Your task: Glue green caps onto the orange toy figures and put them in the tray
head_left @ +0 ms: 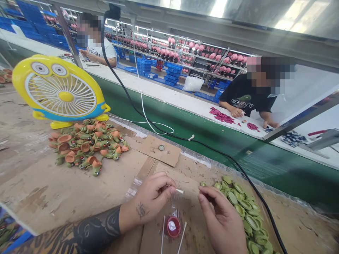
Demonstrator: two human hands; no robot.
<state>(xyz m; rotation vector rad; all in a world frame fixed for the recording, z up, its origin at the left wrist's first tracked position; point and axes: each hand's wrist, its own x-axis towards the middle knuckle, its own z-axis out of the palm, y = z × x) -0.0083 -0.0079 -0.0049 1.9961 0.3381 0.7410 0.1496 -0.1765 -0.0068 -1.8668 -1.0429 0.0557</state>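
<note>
My left hand (153,198) pinches a cotton swab (179,191), its white tip pointing right. Across from it, my right hand (224,217) has thumb and index finger curled close together. A small green oval piece (203,184) peeks out behind that index fingertip; whether it is held or lies on the table I cannot tell. Between the hands stands a small red cup (173,227) with a white label or patch inside. One cotton swab (163,234) lies left of the cup and another swab (182,237) lies right of it.
Green oval pieces (246,204) are heaped at right, green-and-orange figurines (87,144) at left. A yellow fan (62,91) stands behind the figurines. A bottle cap (161,147) sits on cardboard (148,148). A black cable (212,150) crosses the bench. Two people work opposite.
</note>
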